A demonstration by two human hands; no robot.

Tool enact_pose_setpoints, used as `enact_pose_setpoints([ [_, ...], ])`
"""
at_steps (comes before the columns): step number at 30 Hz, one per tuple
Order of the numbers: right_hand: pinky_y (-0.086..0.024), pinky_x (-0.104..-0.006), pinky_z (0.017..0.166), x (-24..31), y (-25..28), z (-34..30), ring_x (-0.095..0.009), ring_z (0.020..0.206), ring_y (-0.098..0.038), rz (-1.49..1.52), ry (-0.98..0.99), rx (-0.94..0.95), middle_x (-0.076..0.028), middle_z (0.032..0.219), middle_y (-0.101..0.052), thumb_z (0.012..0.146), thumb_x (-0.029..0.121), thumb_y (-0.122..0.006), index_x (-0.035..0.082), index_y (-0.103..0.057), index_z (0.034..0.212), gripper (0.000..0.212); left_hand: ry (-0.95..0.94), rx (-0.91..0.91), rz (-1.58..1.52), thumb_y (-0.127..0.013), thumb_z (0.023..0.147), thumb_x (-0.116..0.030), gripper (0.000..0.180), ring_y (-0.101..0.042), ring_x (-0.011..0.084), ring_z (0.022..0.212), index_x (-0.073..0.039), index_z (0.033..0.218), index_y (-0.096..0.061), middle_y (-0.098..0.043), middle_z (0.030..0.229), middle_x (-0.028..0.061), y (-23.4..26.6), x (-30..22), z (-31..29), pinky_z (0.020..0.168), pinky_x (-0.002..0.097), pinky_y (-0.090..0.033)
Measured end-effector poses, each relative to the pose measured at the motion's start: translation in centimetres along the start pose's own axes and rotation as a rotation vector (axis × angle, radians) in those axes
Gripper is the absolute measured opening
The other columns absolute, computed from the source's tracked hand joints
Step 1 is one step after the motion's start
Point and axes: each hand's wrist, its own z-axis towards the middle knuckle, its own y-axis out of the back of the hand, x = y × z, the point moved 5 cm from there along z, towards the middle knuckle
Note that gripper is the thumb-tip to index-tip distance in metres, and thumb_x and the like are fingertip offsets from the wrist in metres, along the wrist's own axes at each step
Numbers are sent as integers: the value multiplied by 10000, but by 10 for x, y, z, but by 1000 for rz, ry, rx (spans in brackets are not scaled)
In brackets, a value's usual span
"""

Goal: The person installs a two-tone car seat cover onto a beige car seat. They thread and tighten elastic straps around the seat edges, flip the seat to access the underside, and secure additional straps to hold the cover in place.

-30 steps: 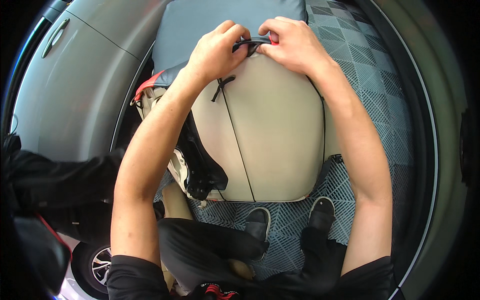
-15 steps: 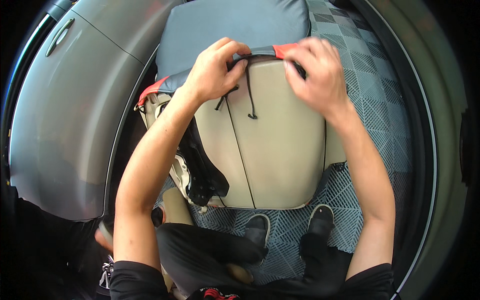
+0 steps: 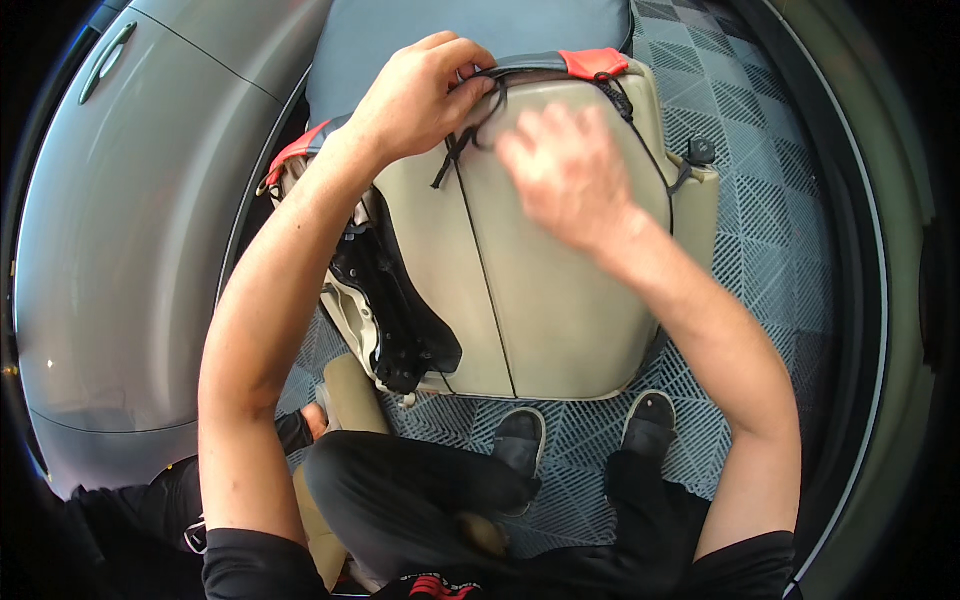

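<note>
Grey-and-red cover [image 3: 545,63], in the head view, laps over the top edge of a beige seat shell [image 3: 540,300] at the left hand [image 3: 425,95], whose grip is pinched narrow on its hem. A knotted black cord [image 3: 458,150] hangs just below that grip. To its right, the right hand [image 3: 565,170] blurs above the shell; I cannot tell its grip.

Car workshop, grey car [image 3: 150,250], ribbed floor tiles [image 3: 765,240]
</note>
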Motion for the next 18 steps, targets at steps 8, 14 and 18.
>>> enact_pose_setpoints([
  [8, -552, -455, 679, -45, 18, 56, -339, 703, -653, -17, -139, -205, -163, 875, -694, 834, 76, -644, 23, -626, 1001, 176, 229, 43, -119, -716, 887, -122, 216, -690, 249, 870, -17, 1075, -720, -697, 962, 140, 2, 3, -1, 785, 373, -565],
  [14, -562, -538, 815, -82, -24, 80, -430, 973, -710, 118, -499, 289, -239, 1007, -723, 871, 127, -606, 51, -678, 986, 155, -18, -82, 19, -731, 907, -114, 157, -646, 257, 720, -5, 1002, -671, -645, 832, 125, -3, -2, 0, 703, 351, -528],
  [18, -573, -502, 881, -83, -22, 87, -400, 1022, -720, 86, -516, 474, -220, 1064, -737, 901, 140, -597, 54, -727, 1073, 232, 80, -56, -101, -752, 870, -143, 216, -639, 324, 777, -9, 1009, -655, -635, 864, 169, -8, -8, -1, 740, 397, -522],
])
